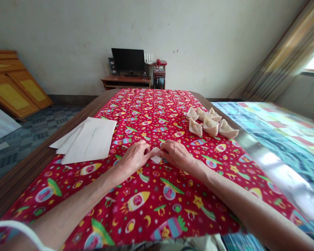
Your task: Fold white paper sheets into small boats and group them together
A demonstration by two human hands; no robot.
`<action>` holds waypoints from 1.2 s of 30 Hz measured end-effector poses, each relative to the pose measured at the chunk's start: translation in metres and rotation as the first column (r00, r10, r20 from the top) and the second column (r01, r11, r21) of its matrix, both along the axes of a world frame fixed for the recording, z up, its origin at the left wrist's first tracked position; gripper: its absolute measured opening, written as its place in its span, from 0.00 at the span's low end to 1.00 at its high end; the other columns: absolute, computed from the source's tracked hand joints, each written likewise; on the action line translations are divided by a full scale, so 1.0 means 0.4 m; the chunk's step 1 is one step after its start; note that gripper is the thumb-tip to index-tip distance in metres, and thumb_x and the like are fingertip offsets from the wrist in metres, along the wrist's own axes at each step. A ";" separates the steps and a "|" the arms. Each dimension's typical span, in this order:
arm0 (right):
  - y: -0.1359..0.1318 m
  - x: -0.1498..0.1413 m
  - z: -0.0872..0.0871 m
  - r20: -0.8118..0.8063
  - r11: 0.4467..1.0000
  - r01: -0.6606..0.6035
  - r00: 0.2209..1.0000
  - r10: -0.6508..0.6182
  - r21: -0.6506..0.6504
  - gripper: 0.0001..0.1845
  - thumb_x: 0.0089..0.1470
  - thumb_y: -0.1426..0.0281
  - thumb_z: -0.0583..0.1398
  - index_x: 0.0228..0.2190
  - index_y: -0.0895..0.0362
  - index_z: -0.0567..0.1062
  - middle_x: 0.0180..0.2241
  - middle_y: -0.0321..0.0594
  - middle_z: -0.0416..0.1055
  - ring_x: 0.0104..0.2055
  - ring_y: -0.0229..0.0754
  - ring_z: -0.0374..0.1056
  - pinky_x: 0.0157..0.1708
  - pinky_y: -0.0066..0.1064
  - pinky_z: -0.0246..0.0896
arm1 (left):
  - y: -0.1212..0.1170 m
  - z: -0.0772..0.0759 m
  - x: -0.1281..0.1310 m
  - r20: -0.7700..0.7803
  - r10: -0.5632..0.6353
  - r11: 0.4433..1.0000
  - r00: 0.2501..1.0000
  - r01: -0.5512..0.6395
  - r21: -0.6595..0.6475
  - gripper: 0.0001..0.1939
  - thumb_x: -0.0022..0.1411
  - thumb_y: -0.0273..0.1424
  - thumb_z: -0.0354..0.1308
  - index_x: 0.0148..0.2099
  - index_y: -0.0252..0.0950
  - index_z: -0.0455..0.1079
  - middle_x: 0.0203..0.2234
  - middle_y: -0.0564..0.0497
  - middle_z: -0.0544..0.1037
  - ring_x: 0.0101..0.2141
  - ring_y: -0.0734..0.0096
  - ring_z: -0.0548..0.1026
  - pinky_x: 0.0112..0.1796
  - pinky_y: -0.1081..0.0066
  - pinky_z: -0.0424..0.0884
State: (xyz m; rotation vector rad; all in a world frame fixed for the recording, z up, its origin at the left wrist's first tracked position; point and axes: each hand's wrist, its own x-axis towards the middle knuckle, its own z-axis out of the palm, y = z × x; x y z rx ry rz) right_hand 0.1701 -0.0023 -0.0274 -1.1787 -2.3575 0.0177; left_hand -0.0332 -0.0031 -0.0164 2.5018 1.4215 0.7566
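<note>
A small piece of folded white paper (156,159) lies low over the red patterned cloth, between my two hands. My left hand (136,155) pinches its left side with thumb and fingers. From the other side, my right hand (176,153) has its fingers closed on the paper's right edge. The fingers cover much of the paper, so its full shape is hidden. Several folded paper boats (210,124) stand grouped at the right, beyond my right hand. To the left, a fanned stack of paper sheets (94,139) rests on the cloth.
The red cloth (146,223) covers most of the wooden table (23,165). Against the far wall stand a monitor (128,59) and speakers on a desk (127,79). A wooden cabinet (14,83) is at left, a bed (285,139) at right. A white cable (21,226) crosses the lower left.
</note>
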 end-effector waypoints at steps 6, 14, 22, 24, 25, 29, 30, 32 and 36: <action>-0.002 0.001 0.019 0.056 0.999 0.007 0.998 -0.005 -0.044 0.10 0.57 0.62 0.57 0.29 0.55 0.70 0.28 0.37 0.68 0.30 0.35 0.62 0.31 0.25 0.52 | 0.007 -0.012 -0.011 0.000 -0.032 0.999 0.999 0.032 0.006 0.12 0.58 0.34 0.60 0.25 0.36 0.63 0.23 0.55 0.66 0.25 0.74 0.66 0.28 0.73 0.60; -0.013 0.011 0.030 0.000 0.997 -0.042 0.999 0.043 -0.069 0.07 0.58 0.66 0.56 0.32 0.57 0.70 0.31 0.39 0.69 0.32 0.36 0.62 0.33 0.25 0.53 | -0.004 -0.016 -0.037 0.018 0.015 1.000 1.000 -0.016 0.026 0.10 0.58 0.30 0.59 0.26 0.35 0.64 0.24 0.55 0.67 0.25 0.74 0.67 0.27 0.74 0.60; -0.026 0.008 0.052 -0.075 0.980 -0.056 0.996 0.042 -0.193 0.07 0.56 0.68 0.58 0.28 0.57 0.70 0.27 0.35 0.68 0.28 0.33 0.61 0.28 0.23 0.49 | 0.019 0.011 -0.025 0.058 -0.040 0.998 0.998 0.042 -0.036 0.12 0.64 0.36 0.50 0.33 0.35 0.70 0.28 0.50 0.74 0.29 0.71 0.71 0.31 0.73 0.63; -0.029 0.011 0.055 -0.093 0.975 -0.069 0.994 0.050 -0.213 0.05 0.55 0.69 0.59 0.28 0.58 0.71 0.27 0.35 0.68 0.27 0.33 0.61 0.27 0.23 0.50 | 0.030 0.017 -0.011 0.060 -0.046 0.993 0.997 0.052 -0.104 0.12 0.62 0.37 0.53 0.33 0.36 0.72 0.27 0.51 0.75 0.28 0.71 0.72 0.29 0.74 0.62; -0.028 0.013 0.056 -0.108 0.972 -0.080 0.993 0.057 -0.221 0.05 0.55 0.69 0.59 0.28 0.58 0.71 0.27 0.35 0.69 0.27 0.33 0.61 0.27 0.23 0.50 | 0.035 0.019 -0.004 0.067 -0.055 0.988 0.996 0.064 -0.143 0.12 0.61 0.37 0.54 0.31 0.36 0.72 0.26 0.52 0.75 0.27 0.71 0.71 0.28 0.74 0.62; -0.018 0.019 0.052 -0.232 0.956 -0.131 0.970 0.069 -0.264 0.10 0.55 0.63 0.59 0.29 0.57 0.74 0.25 0.34 0.69 0.25 0.33 0.62 0.26 0.23 0.51 | 0.044 0.021 0.011 0.156 -0.073 0.970 0.985 0.107 -0.219 0.10 0.58 0.35 0.57 0.29 0.35 0.72 0.23 0.54 0.75 0.25 0.73 0.71 0.26 0.76 0.61; -0.015 0.019 0.050 -0.284 0.955 -0.123 0.958 0.043 -0.271 0.11 0.55 0.62 0.59 0.30 0.57 0.74 0.25 0.34 0.70 0.26 0.33 0.62 0.26 0.23 0.52 | 0.043 0.021 0.013 0.189 -0.076 0.972 0.979 0.116 -0.207 0.08 0.58 0.34 0.57 0.29 0.35 0.72 0.23 0.54 0.75 0.26 0.73 0.71 0.27 0.76 0.61; -0.010 0.015 0.049 -0.377 0.952 -0.113 0.926 -0.004 -0.286 0.13 0.53 0.61 0.60 0.34 0.57 0.75 0.27 0.35 0.72 0.27 0.34 0.64 0.27 0.23 0.54 | 0.037 0.022 0.017 0.244 -0.090 0.978 0.966 0.133 -0.164 0.06 0.57 0.32 0.58 0.30 0.35 0.72 0.24 0.54 0.75 0.27 0.73 0.71 0.29 0.76 0.63; -0.010 0.002 0.056 -0.401 0.928 -0.168 0.916 0.022 -0.333 0.10 0.53 0.64 0.60 0.33 0.57 0.78 0.26 0.35 0.73 0.26 0.34 0.64 0.26 0.23 0.54 | 0.017 0.034 0.031 0.291 -0.130 0.986 0.948 0.154 -0.060 0.04 0.56 0.28 0.60 0.29 0.36 0.73 0.24 0.54 0.73 0.26 0.75 0.69 0.29 0.76 0.63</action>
